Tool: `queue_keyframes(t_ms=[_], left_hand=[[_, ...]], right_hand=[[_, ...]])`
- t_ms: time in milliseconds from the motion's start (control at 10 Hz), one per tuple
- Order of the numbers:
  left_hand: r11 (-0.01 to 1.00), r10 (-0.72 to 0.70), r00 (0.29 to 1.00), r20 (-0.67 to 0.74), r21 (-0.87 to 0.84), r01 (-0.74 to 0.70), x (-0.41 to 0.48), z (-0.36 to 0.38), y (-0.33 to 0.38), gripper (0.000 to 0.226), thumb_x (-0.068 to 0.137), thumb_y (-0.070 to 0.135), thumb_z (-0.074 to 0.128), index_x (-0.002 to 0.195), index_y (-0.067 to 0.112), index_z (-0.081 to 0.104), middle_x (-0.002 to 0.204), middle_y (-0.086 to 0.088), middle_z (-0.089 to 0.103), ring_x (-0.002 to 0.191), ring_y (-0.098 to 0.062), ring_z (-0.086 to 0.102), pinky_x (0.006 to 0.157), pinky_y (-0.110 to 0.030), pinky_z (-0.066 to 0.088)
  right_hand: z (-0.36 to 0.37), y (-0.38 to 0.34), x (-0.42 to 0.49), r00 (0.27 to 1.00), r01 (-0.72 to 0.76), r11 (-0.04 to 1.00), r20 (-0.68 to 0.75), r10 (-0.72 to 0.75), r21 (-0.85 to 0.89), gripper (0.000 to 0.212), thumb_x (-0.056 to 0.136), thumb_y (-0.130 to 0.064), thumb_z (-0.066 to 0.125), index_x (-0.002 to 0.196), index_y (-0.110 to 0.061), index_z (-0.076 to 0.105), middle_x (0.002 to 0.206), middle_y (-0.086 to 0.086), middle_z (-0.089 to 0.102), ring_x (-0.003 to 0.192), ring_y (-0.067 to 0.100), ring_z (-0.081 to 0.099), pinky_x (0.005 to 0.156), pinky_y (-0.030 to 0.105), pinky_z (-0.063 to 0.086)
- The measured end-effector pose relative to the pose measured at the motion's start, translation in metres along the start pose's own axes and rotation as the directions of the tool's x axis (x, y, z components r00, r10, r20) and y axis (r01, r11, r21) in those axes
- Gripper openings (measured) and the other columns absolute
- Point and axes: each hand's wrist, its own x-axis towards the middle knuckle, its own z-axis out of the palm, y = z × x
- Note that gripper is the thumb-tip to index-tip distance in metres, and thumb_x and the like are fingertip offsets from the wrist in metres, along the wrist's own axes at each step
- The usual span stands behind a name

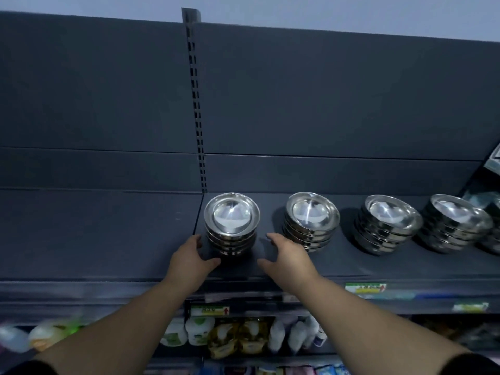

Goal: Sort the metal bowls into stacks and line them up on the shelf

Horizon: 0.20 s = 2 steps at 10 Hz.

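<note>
Far right of the leftmost stack (231, 223): fifth stack (493, 243), cut by the frame edge. Far right and higher: boxed goods (493, 161), likewise cut and unreadable. Below and right of the leftmost stack: price labels (365, 288), print blurred. Below and left: bottles (40, 338), smeared beyond telling. Directly below: packets (238, 339), wording too small. Contact between left hand (189, 262) and the leftmost stack: undecidable.

Slotted upright (197, 104) on dark back panel (324, 90), white bottles (198, 330), yellow packets (238, 338), green price labels (365, 288) below
</note>
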Motion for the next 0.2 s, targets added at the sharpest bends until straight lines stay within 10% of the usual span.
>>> queue_keyframes(t_ms=[200], left_hand=[[0.958,-0.002,0.993,-0.12,0.284,0.036,-0.044,0.012,0.035,0.052,0.084,0.033,0.068,0.127,0.01,0.051,0.124,-0.01,0.059,0.11,-0.025,0.056,0.076,-0.025,0.04]], right_hand=[[-0.037,0.029,-0.039,0.997,0.06,0.993,-0.04,-0.064,-0.101,0.056,0.089,-0.038,0.063,0.141,-0.026,0.047,0.143,-0.003,0.049,0.129,0.018,0.048,0.105,0.032,0.042]])
